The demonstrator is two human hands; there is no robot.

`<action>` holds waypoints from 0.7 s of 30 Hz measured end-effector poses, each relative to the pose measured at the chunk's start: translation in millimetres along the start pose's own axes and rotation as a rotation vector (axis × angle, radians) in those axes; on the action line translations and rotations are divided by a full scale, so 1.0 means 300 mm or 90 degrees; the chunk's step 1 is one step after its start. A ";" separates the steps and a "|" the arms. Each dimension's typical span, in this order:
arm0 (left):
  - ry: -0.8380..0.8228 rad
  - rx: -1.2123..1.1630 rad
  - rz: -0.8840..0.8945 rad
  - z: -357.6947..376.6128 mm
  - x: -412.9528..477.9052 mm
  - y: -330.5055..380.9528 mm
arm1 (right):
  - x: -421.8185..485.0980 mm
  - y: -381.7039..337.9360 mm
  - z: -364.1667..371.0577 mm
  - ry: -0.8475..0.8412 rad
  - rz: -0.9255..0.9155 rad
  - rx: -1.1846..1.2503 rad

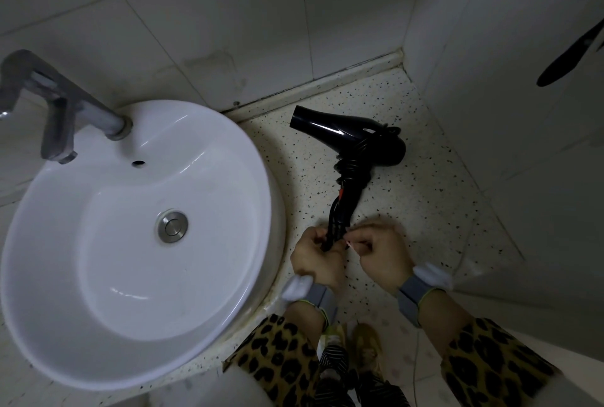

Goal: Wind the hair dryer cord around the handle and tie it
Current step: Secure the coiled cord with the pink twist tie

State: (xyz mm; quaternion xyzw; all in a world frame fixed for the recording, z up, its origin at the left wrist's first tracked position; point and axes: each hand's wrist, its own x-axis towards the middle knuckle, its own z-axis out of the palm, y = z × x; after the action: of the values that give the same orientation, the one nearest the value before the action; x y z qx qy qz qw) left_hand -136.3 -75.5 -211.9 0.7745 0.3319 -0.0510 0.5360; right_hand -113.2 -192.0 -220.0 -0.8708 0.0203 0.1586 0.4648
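A black hair dryer [349, 138] lies on the speckled counter [425, 184], nozzle to the far left and handle toward me. Black cord [351, 169] is coiled around the top of the handle, and more strands run down to its lower end. My left hand [315, 259] is closed on the cord bundle at the handle's end. Right beside it, my right hand [380, 256] pinches the cord from the other side. The fingers hide the cord's end and plug.
A white round basin [255, 184] with a chrome drain [172, 226] fills the left. A metal faucet [55, 112] stands behind it. Tiled walls close the counter at the back and right. A dark object [572, 57] hangs at the upper right.
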 end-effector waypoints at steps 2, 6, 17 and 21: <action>0.003 -0.008 0.002 0.001 -0.003 0.005 | -0.004 0.005 0.012 0.016 0.045 0.018; 0.009 -0.017 0.004 0.002 -0.003 0.005 | -0.015 0.009 0.020 0.062 0.057 0.069; 0.013 -0.024 0.033 0.011 0.003 -0.010 | -0.008 0.010 0.025 0.108 0.014 0.080; 0.023 -0.021 0.047 0.020 0.006 -0.025 | 0.016 -0.012 0.034 0.121 0.089 0.157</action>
State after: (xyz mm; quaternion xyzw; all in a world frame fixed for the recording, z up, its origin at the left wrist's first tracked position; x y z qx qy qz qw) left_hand -137.4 -78.2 -221.1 0.7784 0.3135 -0.0116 0.5438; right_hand -110.6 -181.2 -223.9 -0.8146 0.1441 0.1041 0.5521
